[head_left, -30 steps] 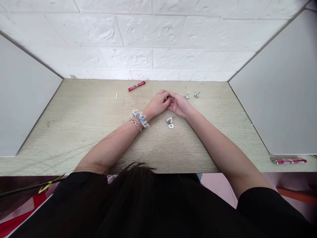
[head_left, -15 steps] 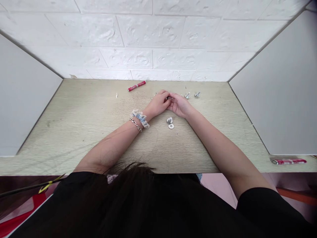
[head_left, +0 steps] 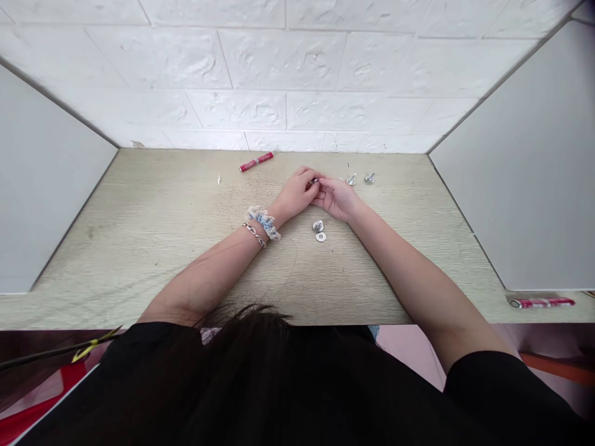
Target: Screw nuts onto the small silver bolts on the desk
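My left hand [head_left: 297,192] and my right hand [head_left: 339,197] meet above the table, their fingertips closed together around a small metal piece [head_left: 314,180]. Fingers cover most of that piece, so its kind is unclear. Just nearer to me lie a screw with washers [head_left: 318,226] and a flat round washer [head_left: 321,236], touching or almost touching. Beyond my right hand, two more screws with washers [head_left: 351,179] [head_left: 369,178] stand with their shanks pointing up.
A red tube-shaped stick [head_left: 256,162] lies at the back, left of my hands, near a small white scrap [head_left: 219,179]. Another red stick [head_left: 542,303] rests at the front right edge. White brick-patterned wall [head_left: 260,59] closes the back; grey panels [head_left: 525,167] stand at both sides.
My left fingers have shifted slightly around the small metal piece. Small shiny bits that showed just beyond my left hand are now out of sight. Everything else stays in place.
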